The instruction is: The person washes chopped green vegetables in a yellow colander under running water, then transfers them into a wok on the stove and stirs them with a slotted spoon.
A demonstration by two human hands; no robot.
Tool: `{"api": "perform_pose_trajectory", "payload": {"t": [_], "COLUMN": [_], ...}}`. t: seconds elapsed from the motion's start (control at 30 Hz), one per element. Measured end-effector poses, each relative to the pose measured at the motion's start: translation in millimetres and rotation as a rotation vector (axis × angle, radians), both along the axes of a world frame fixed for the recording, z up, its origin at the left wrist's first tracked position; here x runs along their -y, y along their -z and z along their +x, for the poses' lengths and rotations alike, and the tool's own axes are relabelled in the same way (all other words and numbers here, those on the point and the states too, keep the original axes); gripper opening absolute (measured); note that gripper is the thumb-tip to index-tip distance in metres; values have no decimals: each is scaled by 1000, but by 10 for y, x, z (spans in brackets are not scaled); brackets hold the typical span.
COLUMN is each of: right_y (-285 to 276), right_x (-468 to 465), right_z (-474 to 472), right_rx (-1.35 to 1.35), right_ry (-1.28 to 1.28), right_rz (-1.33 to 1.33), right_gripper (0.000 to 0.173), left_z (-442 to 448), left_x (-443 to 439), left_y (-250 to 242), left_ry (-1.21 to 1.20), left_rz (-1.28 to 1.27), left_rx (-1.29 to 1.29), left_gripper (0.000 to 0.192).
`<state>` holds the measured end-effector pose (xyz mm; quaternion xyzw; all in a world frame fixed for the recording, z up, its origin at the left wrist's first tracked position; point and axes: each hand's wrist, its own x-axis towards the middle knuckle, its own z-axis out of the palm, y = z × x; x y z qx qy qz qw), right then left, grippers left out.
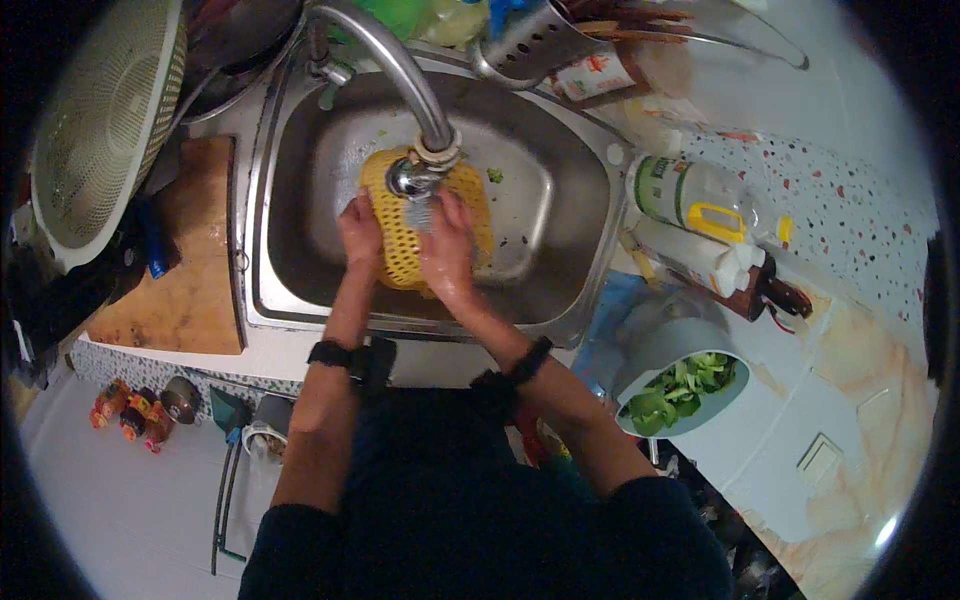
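A yellow perforated plastic basket [400, 247] is in the stainless-steel sink [581, 225], under the curved metal faucet [412, 71]. My left hand [361, 231] grips the basket's left side. My right hand [450, 240] is over the basket's right part, just below the faucet head [411, 178], where water seems to run; whether its fingers hold something is unclear. A small green leaf scrap [495, 175] and dark bits lie on the sink floor to the right of the basket.
On the left are a wooden cutting board [191, 262] and a large pale colander [97, 135]. A metal utensil holder [525, 45] lies behind the sink. Bottles [697, 195] and a grey-white container [675, 337] of green leaves stand on the right.
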<state>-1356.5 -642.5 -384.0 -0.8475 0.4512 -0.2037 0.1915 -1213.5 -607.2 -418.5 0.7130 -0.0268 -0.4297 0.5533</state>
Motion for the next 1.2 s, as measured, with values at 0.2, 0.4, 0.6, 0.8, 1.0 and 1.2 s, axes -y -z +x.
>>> {"api": "perform_pose_trajectory", "payload": {"t": [0.2,0.4,0.6,0.8,1.0,1.2], "right_y": [868,730,-441,-730,-667,-88], "right_x": [483,683,767,653,712,785], "right_z": [-288,-1862,-2174,-1846,-1428,-1154], "right_rx": [-377,-546,68,513,359,-107], "right_ry": [159,375,598,781,557,266], "right_rz": [101,243,389,559,855,641], "right_gripper": [13,24,29,46,54,47], "left_z": [-18,-414,-969,-1132,-1113,-544], "left_x": [-16,122,336,397,-48,-325], "left_y": [-134,-337,-943,-1446,-1079,-889], "left_ry": [38,319,219,904,1266,1319], "left_rz": [-24,-89,-154,-392,-171,-228], "left_rx": [-82,134,-737,540,1216,1196], "left_gripper": [46,42,36,41,37,41]}}
